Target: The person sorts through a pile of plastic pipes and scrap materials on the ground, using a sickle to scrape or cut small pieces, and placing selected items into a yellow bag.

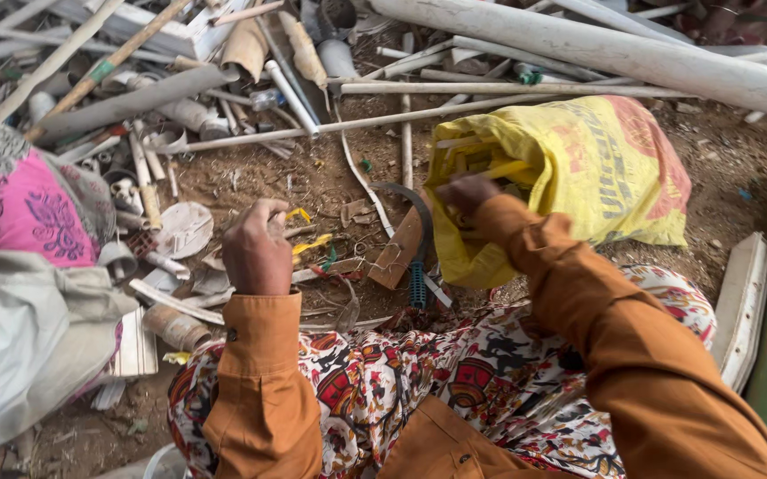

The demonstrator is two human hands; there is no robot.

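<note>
Person seated on bare dirt ground (720, 160), patterned cloth over the lap, orange sleeves on both arms.

Left hand (257, 248): back of hand to camera, fingers curled down into the scrap pile at about 9 o'clock from the lap. Grip closed around small yellow plastic scraps (311, 244); one curl shows above the knuckles, another sticks out toward 3 o'clock. Wrist straight, forearm reaching forward from the body.

Right hand (466, 195): forearm angled up toward 11 o'clock, hand at the mouth of the yellow sack (596, 168). Fingers bent inward at the sack's opening; whether they pinch a piece or the sack's edge cannot be told, since the palm side is hidden. Yellow strips (490, 168) show inside the opening.

Handling, by judgement: the yellow scraps look thin, light and springy, probably sharp at broken edges; best gathered in a loose fistful or pinched at a flat end. The sack is woven, limp, crumpled; it would sag shut unless its rim is held.

Around: long white pipes (632, 53) across 12 to 2 o'clock, a grey-and-pink bundle (29, 248) at 9 o'clock, a curved dark strip (414, 208) and a blue ribbed piece (417, 288) between the hands.
</note>
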